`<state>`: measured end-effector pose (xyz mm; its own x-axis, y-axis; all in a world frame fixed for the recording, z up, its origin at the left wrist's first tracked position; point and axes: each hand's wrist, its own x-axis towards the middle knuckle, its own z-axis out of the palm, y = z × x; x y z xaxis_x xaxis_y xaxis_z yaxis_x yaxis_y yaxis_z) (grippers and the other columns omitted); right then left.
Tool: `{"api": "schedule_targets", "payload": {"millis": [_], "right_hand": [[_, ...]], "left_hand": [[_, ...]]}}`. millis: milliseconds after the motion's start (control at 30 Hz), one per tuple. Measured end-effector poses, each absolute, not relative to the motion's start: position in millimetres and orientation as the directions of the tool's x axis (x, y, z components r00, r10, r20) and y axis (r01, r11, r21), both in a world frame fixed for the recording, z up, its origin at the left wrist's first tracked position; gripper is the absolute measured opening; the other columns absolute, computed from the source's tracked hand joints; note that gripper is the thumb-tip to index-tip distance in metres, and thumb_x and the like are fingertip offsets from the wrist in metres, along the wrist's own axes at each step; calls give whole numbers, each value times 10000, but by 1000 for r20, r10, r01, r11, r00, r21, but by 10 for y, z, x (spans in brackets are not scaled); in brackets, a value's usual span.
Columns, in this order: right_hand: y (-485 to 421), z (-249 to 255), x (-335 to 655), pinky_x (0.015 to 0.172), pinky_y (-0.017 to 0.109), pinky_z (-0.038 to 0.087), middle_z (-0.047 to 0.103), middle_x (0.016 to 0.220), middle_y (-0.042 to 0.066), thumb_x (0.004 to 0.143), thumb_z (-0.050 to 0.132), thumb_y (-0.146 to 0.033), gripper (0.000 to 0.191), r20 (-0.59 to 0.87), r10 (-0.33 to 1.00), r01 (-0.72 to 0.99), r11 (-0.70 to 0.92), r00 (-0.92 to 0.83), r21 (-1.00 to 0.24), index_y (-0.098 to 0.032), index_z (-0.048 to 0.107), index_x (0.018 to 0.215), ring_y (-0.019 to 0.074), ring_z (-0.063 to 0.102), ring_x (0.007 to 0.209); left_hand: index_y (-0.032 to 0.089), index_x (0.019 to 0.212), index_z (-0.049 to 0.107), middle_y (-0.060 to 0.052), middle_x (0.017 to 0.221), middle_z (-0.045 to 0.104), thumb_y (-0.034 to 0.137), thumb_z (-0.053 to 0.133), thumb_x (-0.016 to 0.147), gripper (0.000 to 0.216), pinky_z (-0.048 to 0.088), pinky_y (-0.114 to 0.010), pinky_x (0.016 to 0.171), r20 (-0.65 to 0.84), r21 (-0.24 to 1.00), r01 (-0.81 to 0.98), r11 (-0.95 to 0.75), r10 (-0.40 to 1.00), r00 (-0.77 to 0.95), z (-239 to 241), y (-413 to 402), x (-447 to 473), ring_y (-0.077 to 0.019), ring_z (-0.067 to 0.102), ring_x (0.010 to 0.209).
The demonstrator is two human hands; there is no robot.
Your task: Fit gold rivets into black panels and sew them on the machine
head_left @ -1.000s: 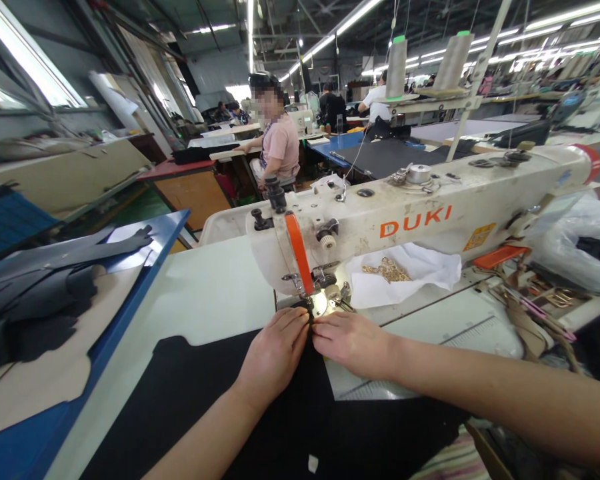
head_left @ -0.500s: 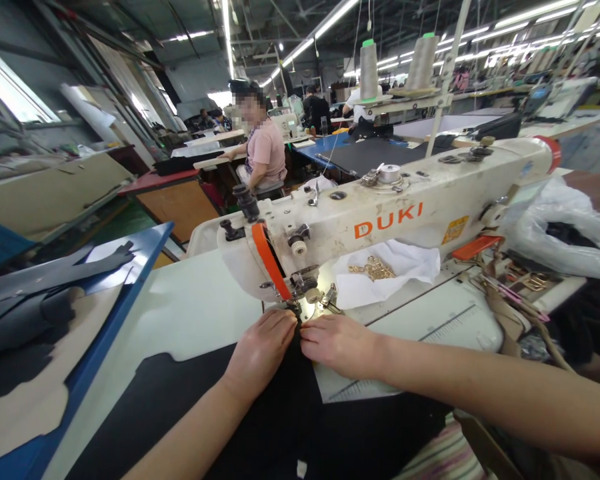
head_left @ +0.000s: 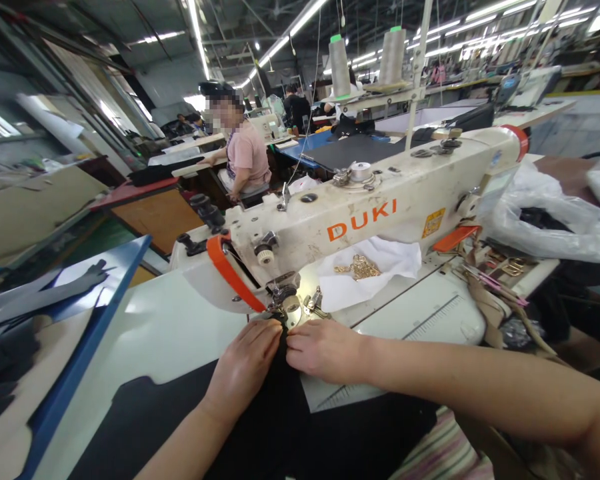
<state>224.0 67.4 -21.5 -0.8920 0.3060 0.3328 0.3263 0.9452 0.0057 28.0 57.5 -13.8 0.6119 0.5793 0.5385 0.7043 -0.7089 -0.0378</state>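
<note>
Black fabric spreads from the machine bed down toward my lap. Its narrow far end runs up under the needle area of a white sewing machine lettered DUKI. My left hand pinches the fabric's left edge just in front of the presser foot. Opposite it, my right hand has its fingers closed on the fabric's right edge. Both sets of fingertips almost meet beside the lit needle plate. The needle and the presser foot are mostly hidden behind machine parts and fingers.
Gold-coloured metal hardware lies on white paper under the machine arm. At left, a blue table holds dark and beige cut pieces. Clear plastic bags sit at right. A person in a pink shirt sits beyond the machine.
The camera view has shifted, so the machine and both hands appear farther left. The hands keep their hold on the fabric beside the needle area.
</note>
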Motion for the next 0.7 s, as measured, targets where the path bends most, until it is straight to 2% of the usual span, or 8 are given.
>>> {"api": "schedule_targets", "payload": {"millis": [200,700], "right_hand": [[667,-200,2240,731,303,436,599,839,49,933,441,-167,155,334,313,332,943,-889,1,-163,589,888,181,543,860],[665,-201,2237,739,300,430,595,839,44,925,451,-163,139,339,309,332,943,-889,10,-160,586,893,185,538,857]], "left_hand": [[149,952,604,-76,882,678,153,426,922,180,565,-335,802,539,-82,700,-709,560,630,-135,562,274,-191,643,844],[123,946,611,-89,887,672,130,433,915,180,550,-330,824,541,-82,697,-713,555,632,-132,553,290,-194,634,858]]}}
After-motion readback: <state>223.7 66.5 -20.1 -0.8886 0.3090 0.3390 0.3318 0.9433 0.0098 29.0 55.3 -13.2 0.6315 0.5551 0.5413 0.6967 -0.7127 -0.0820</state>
